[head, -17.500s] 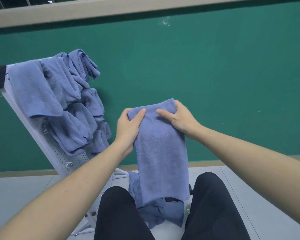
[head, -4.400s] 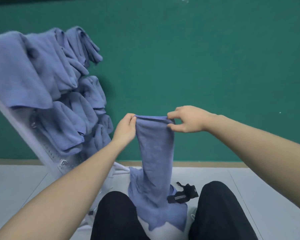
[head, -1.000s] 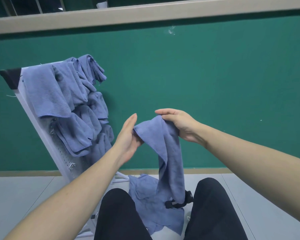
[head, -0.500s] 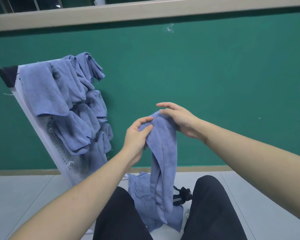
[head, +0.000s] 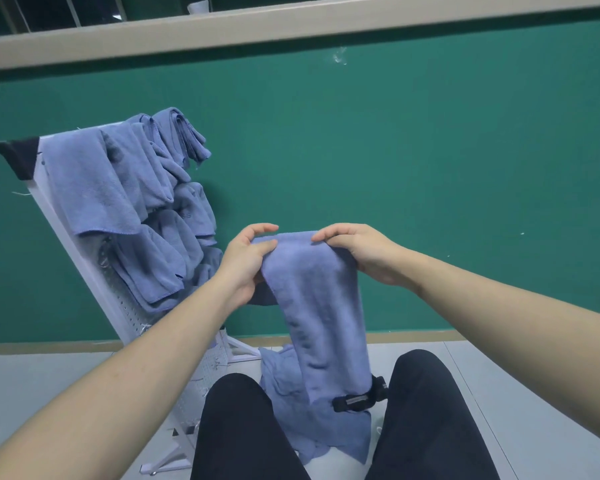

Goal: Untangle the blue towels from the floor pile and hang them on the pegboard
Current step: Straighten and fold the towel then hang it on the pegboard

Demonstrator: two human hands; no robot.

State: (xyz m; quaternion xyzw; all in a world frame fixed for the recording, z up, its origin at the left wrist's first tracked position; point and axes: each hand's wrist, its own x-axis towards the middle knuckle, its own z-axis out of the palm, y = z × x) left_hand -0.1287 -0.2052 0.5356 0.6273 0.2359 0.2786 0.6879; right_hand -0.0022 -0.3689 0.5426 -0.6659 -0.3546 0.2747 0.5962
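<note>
A blue towel (head: pixel 323 306) hangs in front of me, held by its top edge. My left hand (head: pixel 246 261) pinches the left corner and my right hand (head: pixel 361 251) grips the right corner. Its lower end drops between my knees onto the remaining blue towels (head: pixel 291 403) on the floor. The white pegboard (head: pixel 118 306) leans at the left, with several blue towels (head: pixel 129 199) draped over its top and pegs.
A small black strap or clip (head: pixel 359 400) lies on the floor pile by my right knee. My dark-trousered legs (head: pixel 243 434) frame the pile. A green wall (head: pixel 430 168) stands behind, above a grey floor (head: pixel 534 393).
The towel was bunched and draped over my right hand; both hands have now spread its top edge flat between them.
</note>
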